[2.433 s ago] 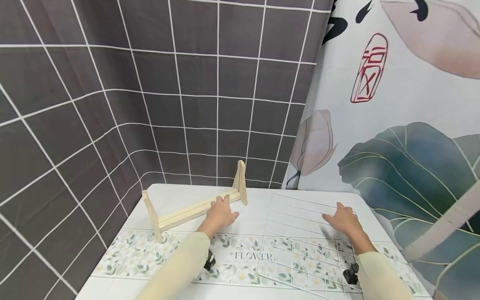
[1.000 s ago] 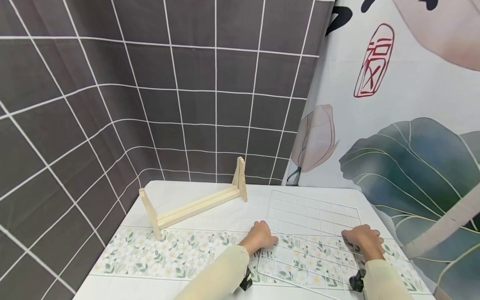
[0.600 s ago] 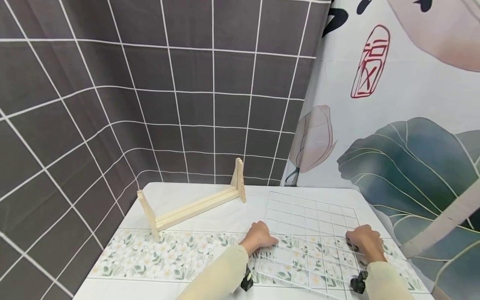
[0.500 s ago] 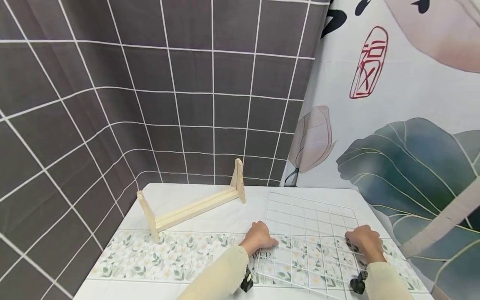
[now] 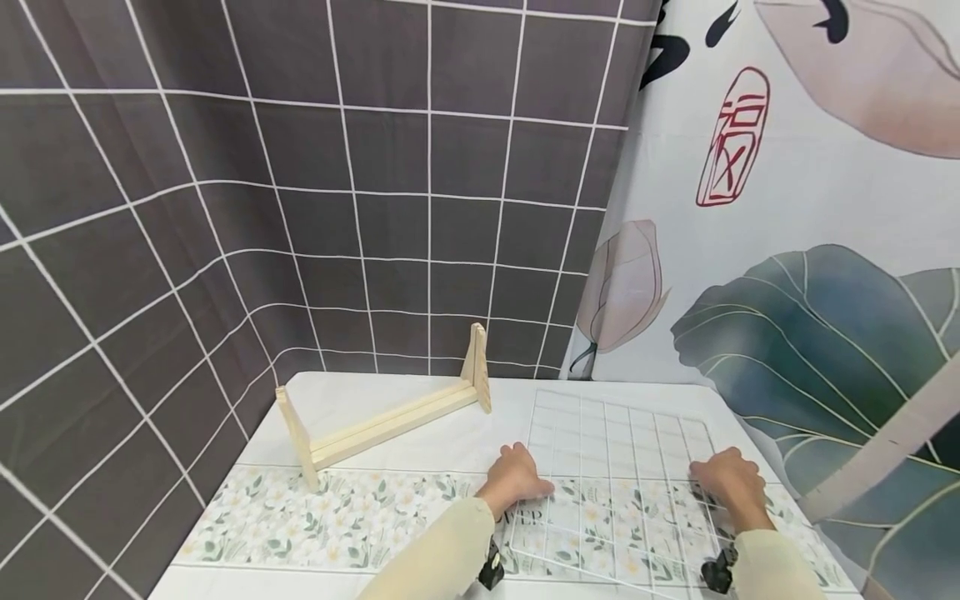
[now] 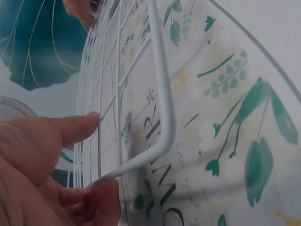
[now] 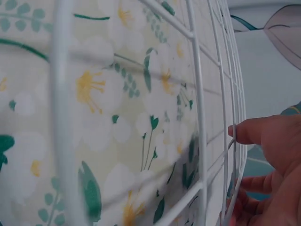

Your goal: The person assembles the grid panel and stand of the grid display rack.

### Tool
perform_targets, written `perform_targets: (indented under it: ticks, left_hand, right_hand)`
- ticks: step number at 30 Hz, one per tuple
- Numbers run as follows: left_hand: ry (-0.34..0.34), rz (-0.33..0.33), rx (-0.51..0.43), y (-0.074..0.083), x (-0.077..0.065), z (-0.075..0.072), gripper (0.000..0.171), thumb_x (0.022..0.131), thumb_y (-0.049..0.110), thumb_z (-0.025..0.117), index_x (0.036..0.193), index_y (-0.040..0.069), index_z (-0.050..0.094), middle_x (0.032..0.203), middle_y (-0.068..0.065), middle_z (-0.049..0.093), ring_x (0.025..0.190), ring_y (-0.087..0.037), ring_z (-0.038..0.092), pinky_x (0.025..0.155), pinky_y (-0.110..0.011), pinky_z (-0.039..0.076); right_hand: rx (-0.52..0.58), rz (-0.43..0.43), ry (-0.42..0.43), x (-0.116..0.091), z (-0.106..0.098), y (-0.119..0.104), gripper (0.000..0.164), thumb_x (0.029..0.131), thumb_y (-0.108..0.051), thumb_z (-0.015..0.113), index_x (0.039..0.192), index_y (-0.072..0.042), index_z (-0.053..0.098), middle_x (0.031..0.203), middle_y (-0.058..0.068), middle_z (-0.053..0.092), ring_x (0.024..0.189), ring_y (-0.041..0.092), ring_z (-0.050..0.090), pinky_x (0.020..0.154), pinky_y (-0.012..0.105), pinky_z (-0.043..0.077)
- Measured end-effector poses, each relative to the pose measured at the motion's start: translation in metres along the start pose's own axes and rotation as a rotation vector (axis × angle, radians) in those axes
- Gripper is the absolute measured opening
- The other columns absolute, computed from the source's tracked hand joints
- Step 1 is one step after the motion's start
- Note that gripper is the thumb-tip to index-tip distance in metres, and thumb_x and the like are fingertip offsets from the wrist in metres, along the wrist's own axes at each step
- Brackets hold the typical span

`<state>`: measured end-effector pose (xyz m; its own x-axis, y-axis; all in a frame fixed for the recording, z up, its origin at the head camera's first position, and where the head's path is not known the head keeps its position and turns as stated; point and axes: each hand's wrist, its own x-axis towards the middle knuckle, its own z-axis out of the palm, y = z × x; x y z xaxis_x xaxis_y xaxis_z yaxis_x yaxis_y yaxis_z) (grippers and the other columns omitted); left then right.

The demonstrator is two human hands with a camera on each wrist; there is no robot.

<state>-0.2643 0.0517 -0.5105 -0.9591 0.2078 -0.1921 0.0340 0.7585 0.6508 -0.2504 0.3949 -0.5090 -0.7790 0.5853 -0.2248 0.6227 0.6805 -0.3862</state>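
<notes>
A white wire grid panel [image 5: 608, 467] lies over the right part of the table. My left hand [image 5: 514, 478] pinches its left edge; in the left wrist view the thumb [image 6: 77, 129] presses the wires and the fingers curl under the frame rod. On the opposite side my right hand [image 5: 727, 480] grips the right edge, its thumb [image 7: 247, 131] against the wires and the other fingers bent round the rim. Shadows of the wires fall on the tabletop beneath. A pale wooden stand [image 5: 393, 425], two upright end pieces joined by a crossbar, stands at the back left, apart from both hands.
The white table [image 5: 330, 575] carries a printed band of flowers [image 5: 375, 517] with lettering partly behind my left hand. A dark checked curtain [image 5: 390, 225] hangs behind and on the left. A lotus-print cloth [image 5: 810, 333] hangs at the right.
My left hand has left the wooden stand and come right and nearer to the grid's left edge. My right hand has slid nearer along the right edge. In the last half second both hands hold still.
</notes>
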Motion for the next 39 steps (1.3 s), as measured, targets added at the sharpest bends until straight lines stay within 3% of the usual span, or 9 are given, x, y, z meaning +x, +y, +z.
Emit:
perform_targets:
  ticks: [5,14,22,28,35,39]
  left_hand:
    - [0.032,-0.011,0.016,0.001,0.002,-0.002,0.077,0.079,0.033,0.085,0.128,-0.015,0.050,0.117,-0.032,0.053,0.095,-0.042,0.061,0.089,-0.060,0.054]
    - [0.137,-0.008,0.058,0.005,0.004,-0.005,0.075,0.081,0.036,0.084,0.128,-0.011,0.050,0.112,-0.029,0.054,0.091,-0.040,0.062,0.080,-0.056,0.055]
    - [0.226,0.013,0.077,0.011,0.005,-0.013,0.072,0.081,0.036,0.084,0.127,-0.006,0.049,0.108,-0.028,0.055,0.095,-0.041,0.061,0.079,-0.054,0.055]
    - [0.311,0.026,0.127,0.012,0.008,-0.017,0.068,0.081,0.036,0.085,0.123,-0.004,0.050,0.105,-0.024,0.056,0.092,-0.037,0.061,0.071,-0.049,0.056]
    - [0.393,0.041,0.169,0.015,0.010,-0.020,0.067,0.082,0.039,0.083,0.121,-0.003,0.048,0.111,-0.023,0.056,0.095,-0.037,0.061,0.071,-0.047,0.057]
    - [0.439,0.057,0.155,0.016,0.009,-0.024,0.066,0.083,0.036,0.083,0.121,-0.003,0.046,0.109,-0.021,0.055,0.090,-0.034,0.063,0.066,-0.044,0.056]
  right_hand:
    - [-0.006,-0.053,0.038,0.001,-0.004,-0.002,0.075,0.095,-0.033,0.061,0.130,0.026,0.032,0.109,0.043,0.047,0.097,0.053,0.054,0.081,0.059,0.051]
    - [-0.008,-0.051,0.087,0.001,-0.013,-0.017,0.084,0.096,-0.036,0.060,0.142,0.025,0.023,0.122,0.048,0.040,0.110,0.061,0.051,0.083,0.061,0.053]
    - [0.094,-0.097,0.204,0.000,-0.020,-0.028,0.081,0.093,-0.034,0.064,0.143,0.020,0.031,0.132,0.045,0.044,0.119,0.060,0.049,0.089,0.064,0.051]
    - [0.178,-0.108,0.244,-0.004,-0.027,-0.038,0.081,0.094,-0.034,0.064,0.146,0.017,0.029,0.135,0.044,0.039,0.122,0.059,0.043,0.094,0.066,0.046]
    - [0.245,-0.124,0.318,-0.009,-0.034,-0.051,0.077,0.096,-0.034,0.062,0.149,0.012,0.030,0.139,0.042,0.038,0.125,0.057,0.041,0.101,0.067,0.042]
    - [0.292,-0.145,0.343,-0.012,-0.038,-0.054,0.077,0.096,-0.036,0.062,0.150,0.010,0.030,0.140,0.040,0.038,0.126,0.057,0.040,0.101,0.068,0.041]
